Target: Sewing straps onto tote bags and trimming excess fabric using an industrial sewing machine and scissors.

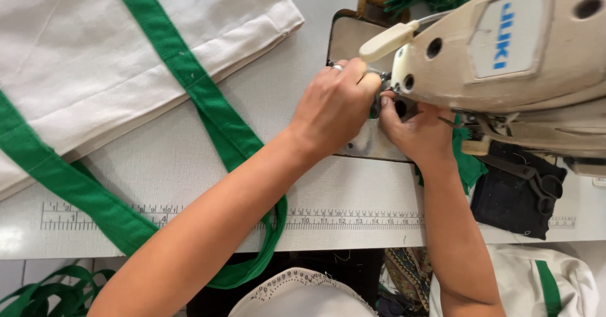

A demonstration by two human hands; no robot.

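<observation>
Both hands crowd the needle of the cream sewing machine [505,46], left hand [331,105] curled, right hand [416,131] tucked beneath, grips hidden, green strap [214,112] trailing left.

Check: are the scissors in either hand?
No. The scissors lie on dark cloth beside the machine; both hands are at the needle.

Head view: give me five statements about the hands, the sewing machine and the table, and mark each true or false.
1. Both hands, left hand and right hand, are at the needle area of the sewing machine. True.
2. The cream bag has red straps. False: the strap is green.
3. Black scissors lie on a dark cloth. True.
4. The left hand wears no ring. False: a ring shows.
5. A ruler strip runs along the table edge. True.
</observation>
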